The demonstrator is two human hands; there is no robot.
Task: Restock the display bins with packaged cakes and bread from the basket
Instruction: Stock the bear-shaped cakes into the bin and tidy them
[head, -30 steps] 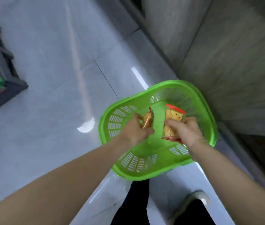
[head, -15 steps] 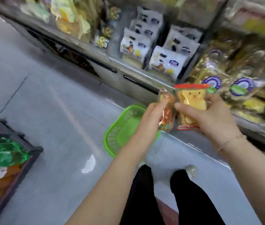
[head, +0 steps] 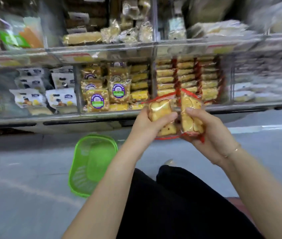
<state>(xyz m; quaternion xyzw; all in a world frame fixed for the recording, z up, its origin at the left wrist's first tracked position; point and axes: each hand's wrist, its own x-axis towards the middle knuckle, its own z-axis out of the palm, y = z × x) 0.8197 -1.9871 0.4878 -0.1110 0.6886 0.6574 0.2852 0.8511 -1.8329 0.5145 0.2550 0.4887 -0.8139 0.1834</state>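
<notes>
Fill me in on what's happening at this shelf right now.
A person is restocking. The left hand grips one packaged cake and the right hand grips another red-edged cake pack, both held up in front of the lower display bin stacked with similar red-edged packs. The green basket sits on the floor below, apparently empty. Neither pack is in a bin yet.

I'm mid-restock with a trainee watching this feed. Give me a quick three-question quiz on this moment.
1. True or false: the green basket on the floor holds several packs.
2. What does the left hand hold? A) a red-edged cake pack B) the basket rim C) nothing
3. Fill in: the right hand grips a second red-edged pack in front of the bin of ____-trimmed stacked packs.

Key: 1 false, it looks empty; 2 A; 3 red.
</notes>
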